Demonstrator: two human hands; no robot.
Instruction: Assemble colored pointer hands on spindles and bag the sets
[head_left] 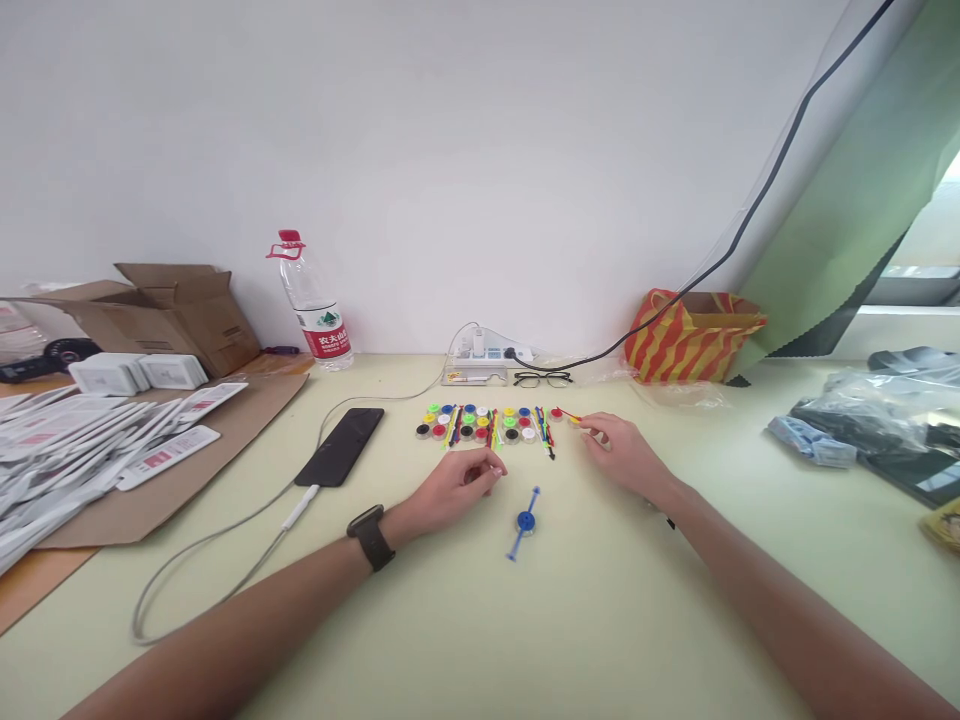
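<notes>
My left hand [459, 488] rests on the table with its fingers curled in, and nothing shows between them. At the right end of a row of small parts, my right hand [624, 455] pinches a thin red stick [570, 414]. Beside those fingertips lie a red disc [556, 413] and a yellow disc [575, 421], the latter partly covered. Several coloured discs [467, 432] sit in groups, with bundles of coloured plastic sticks [492, 428] between them. In front of my hands lies a blue disc [526, 523] with a blue stick [514, 546] across it.
Left of my hands, a black phone [341, 447] is plugged into a white cable [300, 507]. Behind the parts are eyeglasses [541, 379] and a power strip [491, 352]. A water bottle [319, 310], cardboard box [165, 315], striped bag [686, 340] and plastic wrapping [885, 405] stand around.
</notes>
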